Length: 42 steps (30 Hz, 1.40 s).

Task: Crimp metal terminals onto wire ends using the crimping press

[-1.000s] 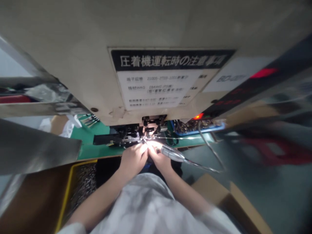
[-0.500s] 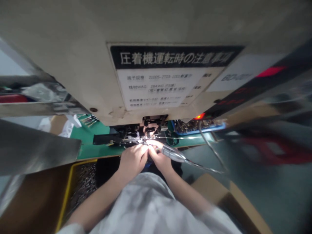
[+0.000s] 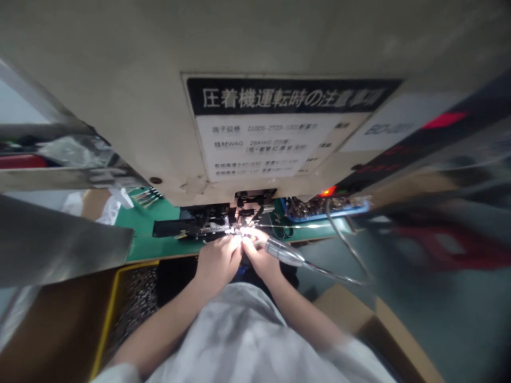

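Both hands sit close together under a beige crimping machine [image 3: 120, 133], the left hand [image 3: 217, 260] and the right hand [image 3: 261, 259] almost touching at the fingertips. The left hand's fingertips [image 3: 233, 242] are pressed together and appear to pinch a thin wire [image 3: 295, 226], which runs sideways through the bright glare right at the small metal crimping head [image 3: 249, 210]. The glare hides the exact grip. The right hand's fingers bend in toward the same spot, and a silver handle [image 3: 284, 252] lies against that hand, though whether it is gripped I cannot tell. A thin cable [image 3: 351, 271] loops from the handle off to the right. Above the hands, a label [image 3: 287, 127] with black-headed Japanese text is fixed to the machine, and a small red light [image 3: 328, 191] glows near its corner. Behind the head, a green mat [image 3: 167, 246] covers the tabletop [image 3: 175, 257], with a blue tray [image 3: 323, 211] of metal parts on it. Below, a yellow-rimmed bin [image 3: 136, 298] of small metal bits sits left of the person's pale shirt [image 3: 227, 340], and a cardboard box [image 3: 351, 308] sits to the right.
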{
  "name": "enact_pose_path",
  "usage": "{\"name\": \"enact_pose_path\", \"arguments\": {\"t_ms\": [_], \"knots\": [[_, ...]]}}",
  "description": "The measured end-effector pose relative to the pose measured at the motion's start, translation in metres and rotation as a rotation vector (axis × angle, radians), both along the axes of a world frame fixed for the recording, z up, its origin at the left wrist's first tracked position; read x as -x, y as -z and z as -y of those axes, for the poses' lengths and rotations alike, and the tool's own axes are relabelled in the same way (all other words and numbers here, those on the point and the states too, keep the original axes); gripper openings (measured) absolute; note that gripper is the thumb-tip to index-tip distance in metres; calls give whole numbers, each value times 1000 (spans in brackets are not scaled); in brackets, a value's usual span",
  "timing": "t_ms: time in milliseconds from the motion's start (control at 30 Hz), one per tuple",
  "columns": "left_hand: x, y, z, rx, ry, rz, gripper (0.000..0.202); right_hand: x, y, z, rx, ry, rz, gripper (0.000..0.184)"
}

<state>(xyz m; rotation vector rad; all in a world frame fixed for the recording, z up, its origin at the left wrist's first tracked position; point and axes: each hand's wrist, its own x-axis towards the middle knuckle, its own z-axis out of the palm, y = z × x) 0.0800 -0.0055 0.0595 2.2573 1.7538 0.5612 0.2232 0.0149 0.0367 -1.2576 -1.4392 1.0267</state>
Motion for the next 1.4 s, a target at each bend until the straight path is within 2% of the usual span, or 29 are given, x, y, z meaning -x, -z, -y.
{"name": "enact_pose_path", "arguments": {"t_ms": [200,433,700,1133,1400], "knots": [[-1,-6,-2,80,4,-38,20,1,-3,1,-7,30,29,13],[-3,-9,-3,77,18,-64,20,2,-3,0,-26,72,1,10],[-6,-10,-2,43,11,-78,20,-2,0,1,-20,40,-16,19],[-10,-12,-6,53,-50,-92,22,-3,6,-5,3,11,-27,20],[-7,-10,-5,77,-59,-50,23,0,4,0,8,59,-11,23]]}}
